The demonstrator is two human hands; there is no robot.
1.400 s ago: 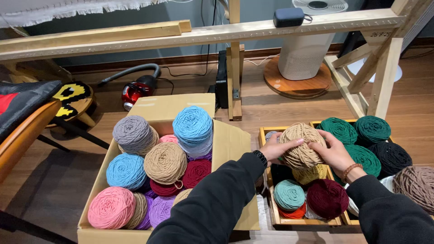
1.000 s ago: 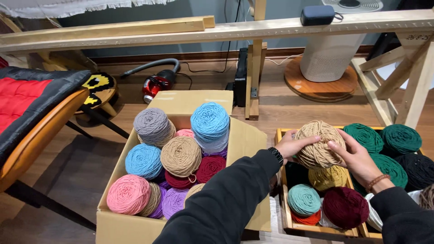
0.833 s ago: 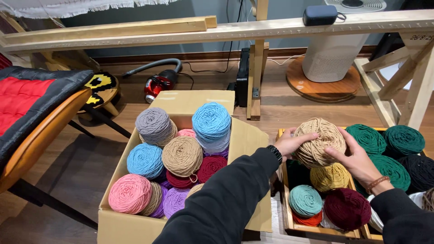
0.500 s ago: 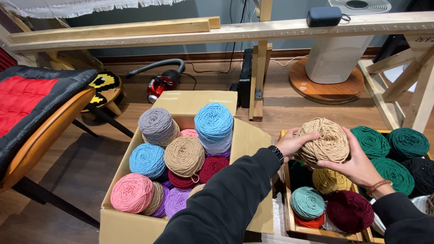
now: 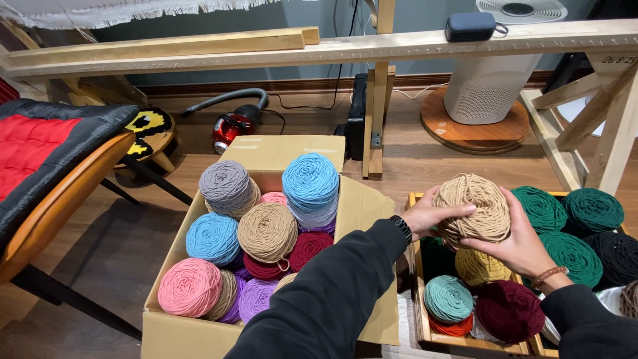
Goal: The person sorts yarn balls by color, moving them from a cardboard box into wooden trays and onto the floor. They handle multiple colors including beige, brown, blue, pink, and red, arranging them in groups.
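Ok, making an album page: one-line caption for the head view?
Both hands, left hand and right hand, lift a beige yarn ball above a wooden crate.

You were in a home weaving room: a wooden loom frame crossed the top, a red vacuum cleaner lay behind, yarn filled a cardboard box.

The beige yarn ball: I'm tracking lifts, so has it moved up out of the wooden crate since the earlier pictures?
Yes. Both hands hold the beige yarn ball higher now, clear above the wooden crate it sat in.
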